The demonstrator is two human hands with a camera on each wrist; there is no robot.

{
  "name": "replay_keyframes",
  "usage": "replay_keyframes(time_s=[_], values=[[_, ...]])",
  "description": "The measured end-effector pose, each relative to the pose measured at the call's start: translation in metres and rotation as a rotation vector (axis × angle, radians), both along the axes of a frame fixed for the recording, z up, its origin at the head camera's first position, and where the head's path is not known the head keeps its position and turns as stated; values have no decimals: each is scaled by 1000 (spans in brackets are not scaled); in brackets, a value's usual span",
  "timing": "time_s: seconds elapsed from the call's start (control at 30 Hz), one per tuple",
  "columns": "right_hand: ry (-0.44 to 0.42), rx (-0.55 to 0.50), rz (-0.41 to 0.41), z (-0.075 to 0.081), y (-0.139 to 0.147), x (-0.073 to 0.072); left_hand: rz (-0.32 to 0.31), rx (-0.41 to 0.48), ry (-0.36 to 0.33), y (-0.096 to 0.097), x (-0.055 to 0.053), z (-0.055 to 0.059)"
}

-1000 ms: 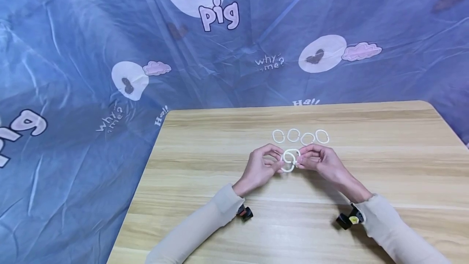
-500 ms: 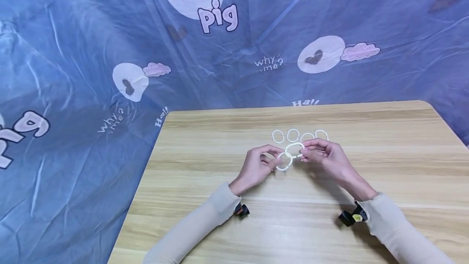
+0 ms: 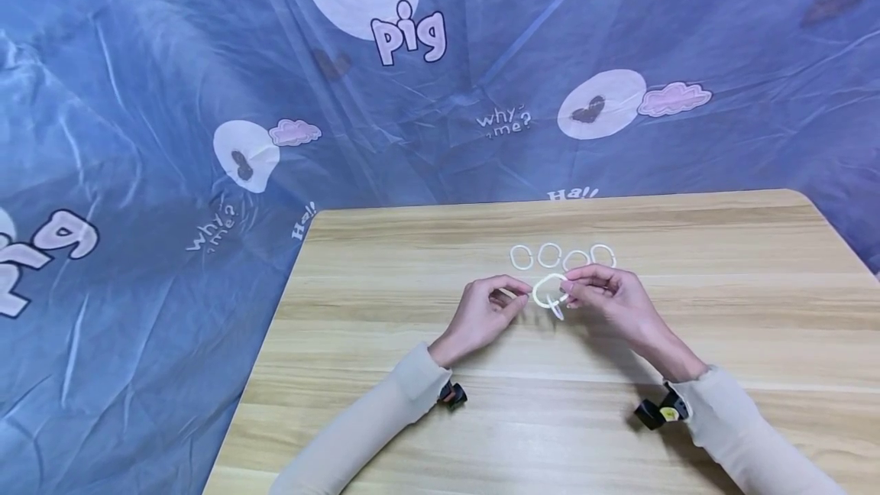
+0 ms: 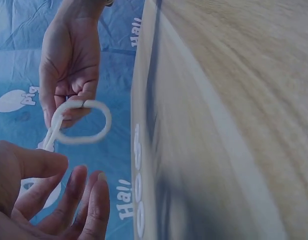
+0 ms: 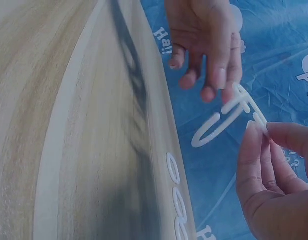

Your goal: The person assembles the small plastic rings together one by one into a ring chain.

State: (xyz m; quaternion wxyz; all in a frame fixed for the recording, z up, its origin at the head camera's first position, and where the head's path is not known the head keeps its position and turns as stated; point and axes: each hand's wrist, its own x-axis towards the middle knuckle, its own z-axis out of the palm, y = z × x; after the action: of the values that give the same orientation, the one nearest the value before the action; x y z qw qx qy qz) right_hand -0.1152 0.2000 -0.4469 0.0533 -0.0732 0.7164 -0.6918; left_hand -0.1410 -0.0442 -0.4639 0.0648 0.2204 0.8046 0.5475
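Observation:
Thumb and fingertips of my right hand (image 3: pixel 622 308) pinch a white oval ring (image 3: pixel 535 296) above the table. Linked through it, a second white oval ring (image 3: pixel 558 313) hangs down; its narrow gap shows in the left wrist view, where this hanging ring (image 4: pixel 108 122) faces the camera. The held ring (image 5: pixel 257 110) appears nearly edge-on in the right wrist view. My left hand (image 3: pixel 481 315) is just left of the pair, thumb and fingers apart with nothing between them. In the right wrist view, the fingertips of the left hand (image 5: pixel 206 45) come right near the top of the held ring.
Several similar white rings (image 3: pixel 512 256) lie in a row on the wooden table (image 3: pixel 385 250) beyond the hands. A blue printed cloth (image 3: pixel 440 151) stands behind the table and along its left side. Small black cameras (image 3: pixel 451 396) sit at both wrists.
The two rings were pulled apart sideways while still linked, then my left hand let go of its ring. That ring has swung down to hang from the one in my right hand.

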Motion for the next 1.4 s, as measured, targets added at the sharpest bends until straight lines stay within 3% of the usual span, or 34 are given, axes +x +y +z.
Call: replay_keyframes(time_s=[0.3, 0.5, 0.93, 1.17, 1.4], values=[[1, 115, -5, -1, -1, 2, -31, 50, 35, 8, -3, 11], [16, 161, 1, -3, -4, 3, -34, 28, 42, 13, -4, 13], [-3, 222, 53, 3, -6, 2, -72, 18, -50, 11, -2, 16], [67, 213, 114, 8, -3, -5, -63, 53, -105, 8, 1, 15], [86, 315, 83, 19, 7, -11, -53, 95, -117, 5, 1, 15]])
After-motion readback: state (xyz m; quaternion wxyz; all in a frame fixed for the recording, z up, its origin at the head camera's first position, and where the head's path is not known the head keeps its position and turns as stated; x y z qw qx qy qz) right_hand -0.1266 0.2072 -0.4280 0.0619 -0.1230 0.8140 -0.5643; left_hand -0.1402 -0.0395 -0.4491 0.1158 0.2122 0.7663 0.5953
